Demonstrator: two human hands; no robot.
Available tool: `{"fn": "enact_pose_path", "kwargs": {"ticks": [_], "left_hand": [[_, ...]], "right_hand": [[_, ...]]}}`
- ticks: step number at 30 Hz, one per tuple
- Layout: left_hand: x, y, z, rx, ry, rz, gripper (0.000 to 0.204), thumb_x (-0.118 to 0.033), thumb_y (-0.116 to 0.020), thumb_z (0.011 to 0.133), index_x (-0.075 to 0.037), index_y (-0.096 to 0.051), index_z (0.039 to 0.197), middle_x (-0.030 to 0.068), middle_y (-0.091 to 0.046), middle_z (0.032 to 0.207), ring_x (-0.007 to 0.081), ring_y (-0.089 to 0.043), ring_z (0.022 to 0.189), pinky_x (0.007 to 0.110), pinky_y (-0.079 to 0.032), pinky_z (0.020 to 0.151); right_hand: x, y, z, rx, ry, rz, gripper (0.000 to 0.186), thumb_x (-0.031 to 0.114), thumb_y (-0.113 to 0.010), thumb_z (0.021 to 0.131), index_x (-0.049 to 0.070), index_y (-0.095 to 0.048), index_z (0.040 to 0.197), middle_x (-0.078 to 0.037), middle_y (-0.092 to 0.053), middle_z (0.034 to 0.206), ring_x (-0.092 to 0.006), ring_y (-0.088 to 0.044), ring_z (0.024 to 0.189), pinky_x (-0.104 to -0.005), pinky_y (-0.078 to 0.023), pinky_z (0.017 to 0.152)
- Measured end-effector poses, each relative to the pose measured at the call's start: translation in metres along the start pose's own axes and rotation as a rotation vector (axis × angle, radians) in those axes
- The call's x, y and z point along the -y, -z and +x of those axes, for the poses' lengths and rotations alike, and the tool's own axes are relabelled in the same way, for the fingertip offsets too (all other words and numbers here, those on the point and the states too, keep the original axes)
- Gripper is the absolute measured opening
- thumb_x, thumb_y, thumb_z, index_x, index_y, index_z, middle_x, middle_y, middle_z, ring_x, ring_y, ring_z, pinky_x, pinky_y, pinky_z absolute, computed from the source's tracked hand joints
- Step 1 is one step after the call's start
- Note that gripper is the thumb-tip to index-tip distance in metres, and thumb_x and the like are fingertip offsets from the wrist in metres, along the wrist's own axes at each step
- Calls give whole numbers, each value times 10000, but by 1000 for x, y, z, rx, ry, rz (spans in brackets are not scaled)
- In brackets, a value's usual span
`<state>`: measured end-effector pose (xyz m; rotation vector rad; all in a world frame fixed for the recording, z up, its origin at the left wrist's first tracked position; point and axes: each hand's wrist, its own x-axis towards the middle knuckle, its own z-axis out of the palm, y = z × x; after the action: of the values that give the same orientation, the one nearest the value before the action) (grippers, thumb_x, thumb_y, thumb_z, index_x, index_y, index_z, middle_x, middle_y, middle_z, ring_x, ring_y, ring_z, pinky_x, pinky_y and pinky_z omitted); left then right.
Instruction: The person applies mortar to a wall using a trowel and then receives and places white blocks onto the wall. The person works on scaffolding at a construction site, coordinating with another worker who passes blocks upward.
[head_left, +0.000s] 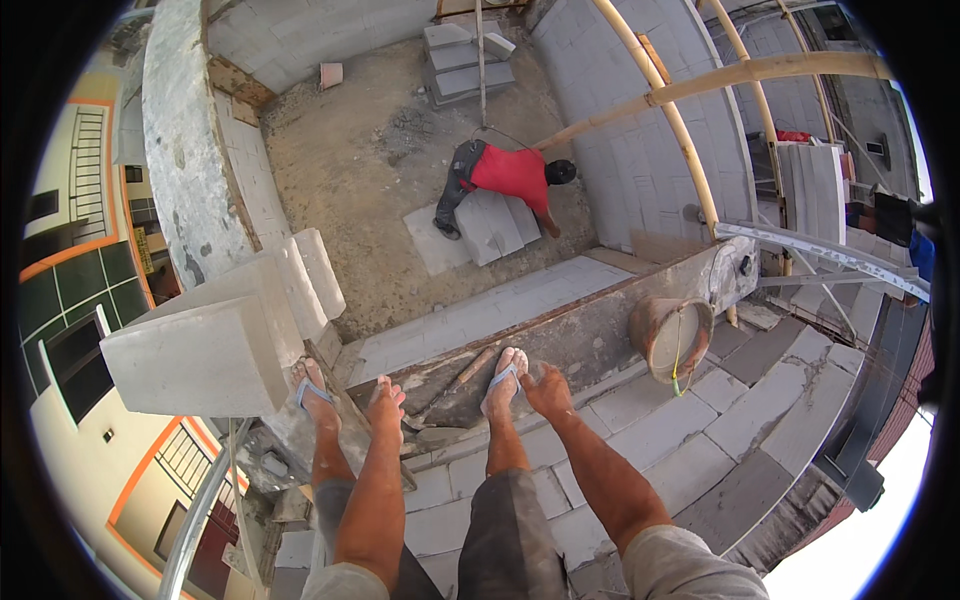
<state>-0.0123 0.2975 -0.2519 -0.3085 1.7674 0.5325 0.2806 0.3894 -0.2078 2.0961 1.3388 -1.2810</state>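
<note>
Two empty, released hands, left hand [386,400] and right hand [547,388], reach toward one mortar trough [455,395]; one bucket [672,338] stands nearby.

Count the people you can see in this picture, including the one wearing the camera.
2. The camera wearer stands on the wall top, left hand and right hand reaching down beside their feet. A person in a red shirt bends over grey blocks below. Others may be hidden.

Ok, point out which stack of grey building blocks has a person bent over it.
The low stack on the dirt floor below, under the red-shirted person. The stack by the far wall stands unattended.
</note>
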Motion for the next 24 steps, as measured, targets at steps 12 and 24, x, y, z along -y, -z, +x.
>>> {"fn": "enact_pose_path", "kwargs": {"ticks": [12,24], "left_hand": [[-32,-82,4,12,-236,287,669,-495,-479,971,31,-448,1384,199,-570,1294,280,-577,1145,393,-398,992],[-8,-112,10,59,-239,373,652,-488,-479,971,36,-474,1358,193,-596,1254,256,-591,1127,386,-414,975]], "right_hand": [[-66,8,17,49,-35,172,680,445,-633,840,-71,-532,1272,-336,-589,1165,-428,-569,1140,-429,-455,971],[-104,12,33,81,-140,153,651,454,-612,861,-25,-536,1294,-274,-615,1182,-382,-580,1150,-397,-451,980]]}}
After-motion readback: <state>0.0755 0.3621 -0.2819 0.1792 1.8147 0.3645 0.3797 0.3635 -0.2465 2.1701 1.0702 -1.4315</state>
